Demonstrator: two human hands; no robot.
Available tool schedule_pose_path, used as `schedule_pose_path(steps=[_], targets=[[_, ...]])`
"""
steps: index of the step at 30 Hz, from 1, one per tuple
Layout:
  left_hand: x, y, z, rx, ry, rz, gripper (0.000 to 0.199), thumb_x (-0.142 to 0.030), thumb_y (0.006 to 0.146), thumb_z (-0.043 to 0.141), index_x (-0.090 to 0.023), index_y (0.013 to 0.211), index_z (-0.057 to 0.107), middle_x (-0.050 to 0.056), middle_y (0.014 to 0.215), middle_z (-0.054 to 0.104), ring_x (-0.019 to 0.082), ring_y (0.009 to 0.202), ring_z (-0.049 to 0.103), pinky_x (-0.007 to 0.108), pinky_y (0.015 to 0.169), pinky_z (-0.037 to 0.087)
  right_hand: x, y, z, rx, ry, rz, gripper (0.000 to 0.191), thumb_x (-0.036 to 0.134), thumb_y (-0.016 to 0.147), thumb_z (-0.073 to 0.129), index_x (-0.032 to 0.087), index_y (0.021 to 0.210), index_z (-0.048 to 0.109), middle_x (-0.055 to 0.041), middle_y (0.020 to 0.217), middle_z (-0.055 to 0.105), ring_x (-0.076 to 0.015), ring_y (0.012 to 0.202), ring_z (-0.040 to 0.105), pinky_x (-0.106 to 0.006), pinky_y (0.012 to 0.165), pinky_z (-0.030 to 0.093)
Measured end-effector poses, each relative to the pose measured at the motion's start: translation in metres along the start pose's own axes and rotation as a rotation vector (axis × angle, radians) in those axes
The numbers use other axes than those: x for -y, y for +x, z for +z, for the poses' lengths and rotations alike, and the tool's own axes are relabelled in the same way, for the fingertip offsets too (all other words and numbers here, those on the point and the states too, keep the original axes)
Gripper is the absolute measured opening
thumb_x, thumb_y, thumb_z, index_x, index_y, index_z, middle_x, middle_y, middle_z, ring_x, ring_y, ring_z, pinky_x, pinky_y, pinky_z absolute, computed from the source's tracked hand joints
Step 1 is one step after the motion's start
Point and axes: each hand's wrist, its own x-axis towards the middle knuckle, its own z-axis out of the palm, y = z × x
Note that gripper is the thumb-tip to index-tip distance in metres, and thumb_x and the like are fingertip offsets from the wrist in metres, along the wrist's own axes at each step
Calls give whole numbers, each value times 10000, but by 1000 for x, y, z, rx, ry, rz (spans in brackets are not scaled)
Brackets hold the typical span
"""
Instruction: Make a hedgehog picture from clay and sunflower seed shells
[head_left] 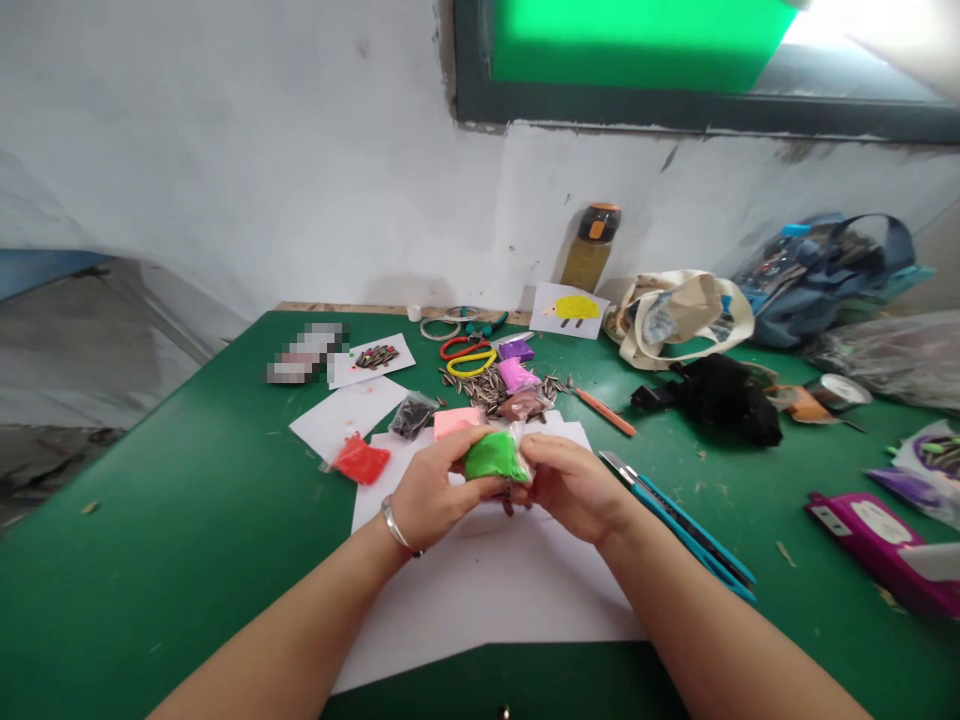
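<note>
Between my two hands is a small clear packet of green modelling clay (493,457). My left hand (435,485), with a silver bracelet at the wrist, is closed on the packet's left side. Fingers of my right hand (570,485) pinch its right end. White paper sheets (487,590) lie on the table beneath. Just beyond my hands are packets of pink clay (459,421), black clay (412,415) and brown clay (525,404). A red clay packet (361,460) rests to the left. Something small and brown below the packet is partly hidden by my fingers.
Striped sunflower seeds (484,388) are heaped behind the packets, near scissors (471,358). Blue-handled cutters (686,525) and an orange-handled tool (606,411) lie at the right. A hedgehog picture (570,310) leans below a bottle (592,246). Bags (682,315) stand at the back right.
</note>
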Motion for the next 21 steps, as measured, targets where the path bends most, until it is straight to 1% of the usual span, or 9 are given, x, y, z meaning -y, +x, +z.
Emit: schedule_pose_path(steps=[3, 6, 10, 12, 14, 17, 21], targets=[[-1, 0, 0, 1, 6, -23, 487, -300, 724, 727, -151, 1169, 597, 96, 1171, 645, 234, 1029, 623, 325, 850, 540, 4, 0, -2, 8, -32, 11, 152, 214, 777, 592, 144, 644, 570, -7, 605, 552, -134, 529, 541, -274, 545, 413], [-1, 0, -1, 12, -10, -40, 480, -303, 723, 728, -156, 1163, 603, 91, 1151, 653, 230, 1007, 628, 326, 841, 541, 7, 0, -5, 31, -49, 26, 112, 156, 725, 616, 145, 626, 565, -5, 607, 559, -132, 552, 552, -265, 567, 413], [-1, 1, -1, 52, -77, -44, 474, -310, 713, 741, -180, 1151, 613, 77, 1157, 645, 216, 978, 635, 309, 826, 545, 8, -2, -10, 102, -121, 16, 61, 130, 705, 647, 147, 675, 598, -14, 619, 593, -153, 593, 583, -277, 600, 399], [-2, 1, -2, 72, -114, -50, 475, -314, 709, 745, -187, 1148, 614, 71, 1155, 642, 209, 964, 639, 300, 822, 546, 8, -3, -13, 148, -168, 10, 50, 137, 716, 653, 148, 696, 608, -23, 609, 607, -161, 606, 590, -281, 613, 390], [-3, 1, -2, 80, -135, -60, 475, -320, 713, 742, -185, 1149, 613, 68, 1133, 649, 203, 945, 644, 296, 817, 550, 8, -3, -14, 163, -205, -3, 55, 156, 735, 655, 149, 706, 609, -28, 610, 615, -158, 609, 586, -283, 618, 385], [-3, 2, -3, 69, -109, -74, 483, -334, 717, 735, -176, 1155, 607, 71, 1106, 659, 206, 922, 653, 308, 808, 556, 7, -3, -14, 143, -225, -21, 126, 223, 768, 661, 155, 693, 586, -21, 611, 606, -149, 598, 571, -279, 608, 384], [-2, 2, -3, 22, -22, -42, 483, -346, 728, 721, -170, 1162, 602, 81, 1117, 665, 225, 950, 653, 339, 832, 554, 6, -2, -12, 78, -257, -45, 215, 312, 775, 680, 161, 681, 561, -1, 615, 577, -126, 587, 532, -265, 589, 380]])
